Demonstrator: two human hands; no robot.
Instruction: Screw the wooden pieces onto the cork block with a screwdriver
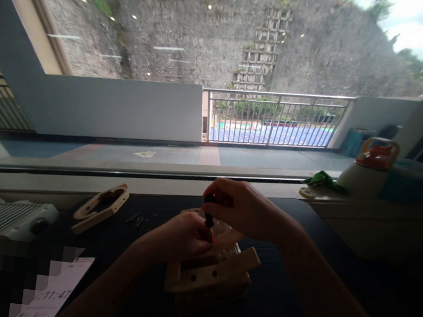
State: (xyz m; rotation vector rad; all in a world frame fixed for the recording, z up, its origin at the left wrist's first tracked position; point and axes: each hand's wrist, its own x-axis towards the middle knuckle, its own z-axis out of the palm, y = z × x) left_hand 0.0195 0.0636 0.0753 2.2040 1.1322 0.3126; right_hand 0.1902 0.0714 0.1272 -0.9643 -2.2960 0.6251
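Note:
In the head view, my right hand (242, 208) is closed around the dark handle of a screwdriver (209, 214), which points down. Just below it, my left hand (183, 236) has its fingers pinched at the lower end of the shaft, over a wooden frame; what they hold is hidden. The wooden frame (217, 271) has a front bar with two dark holes and lies on a brownish block (215, 294) on the dark table. Several screws (136, 219) lie left of my left hand. Farther left sits a second wooden frame (104, 206) with a rounded opening.
A white ridged appliance (10, 217) stands at the left edge, with a lit screen (61, 289) below it. At the right, a white jug with a red top (371, 166), a green cloth (323, 180) and a tape roll (307, 193) rest by the window sill (155, 186).

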